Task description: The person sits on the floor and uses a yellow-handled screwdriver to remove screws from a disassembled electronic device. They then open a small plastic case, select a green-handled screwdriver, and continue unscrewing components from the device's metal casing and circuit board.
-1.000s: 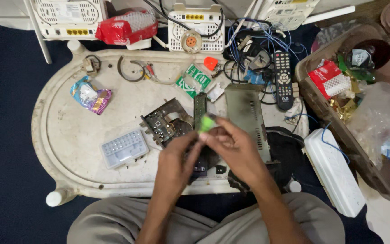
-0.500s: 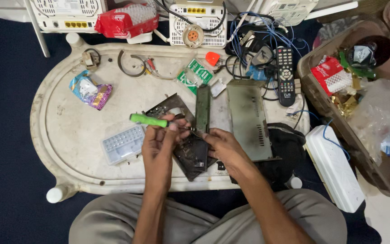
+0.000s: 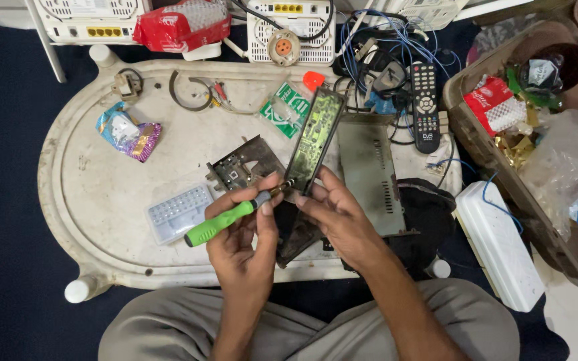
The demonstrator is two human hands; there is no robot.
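My left hand (image 3: 245, 237) grips a green-handled screwdriver (image 3: 225, 220), its tip pointing right at the lower end of a long narrow circuit board (image 3: 316, 137). My right hand (image 3: 336, 214) holds that board's lower end, and the board slants up and away over the table. Under both hands lies a dark panel (image 3: 296, 234). A rusty metal bracket with a board (image 3: 242, 167) sits just left of the narrow board. A grey metal cover (image 3: 369, 170) lies to the right of my right hand.
All rests on an upturned white oval table (image 3: 102, 220). On it are a clear bit case (image 3: 178, 214), a foil packet (image 3: 128, 134), a wire ring (image 3: 188, 90) and a green packet (image 3: 289, 107). A remote (image 3: 425, 107), tangled cables, white routers, a white box (image 3: 500, 244) and a cluttered crate (image 3: 530, 154) surround it.
The screwdriver has turned from pointing left above my hands to lying tip-right against the narrow board. The narrow board has been raised on a slant, and my hands have dropped lower.
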